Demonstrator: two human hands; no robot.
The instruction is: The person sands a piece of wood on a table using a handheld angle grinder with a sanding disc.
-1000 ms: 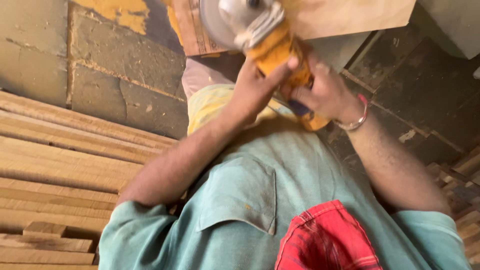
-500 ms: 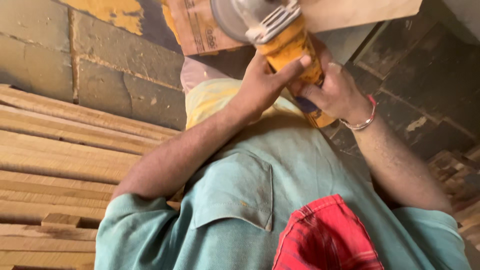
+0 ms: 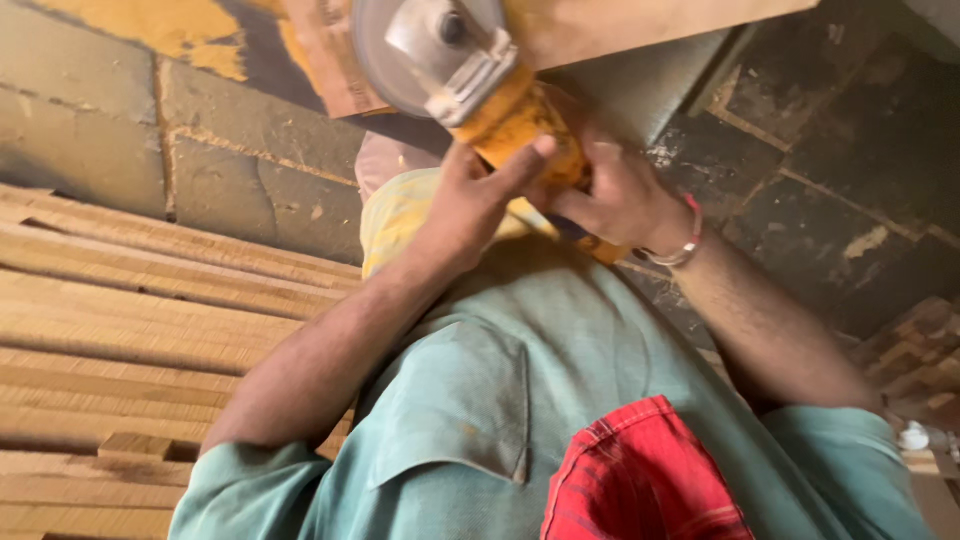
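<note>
Both hands, left hand [image 3: 470,205] and right hand [image 3: 610,195], clamp a yellow angle grinder [image 3: 480,85] against a pale wooden board [image 3: 620,20]; its grey metal disc guard [image 3: 400,60] sits close to the fingers, risking kickback.

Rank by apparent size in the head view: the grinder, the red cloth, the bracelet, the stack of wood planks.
1. stack of wood planks
2. red cloth, though it lies nearest the camera, so that is unsure
3. grinder, partly cut off
4. bracelet
</note>
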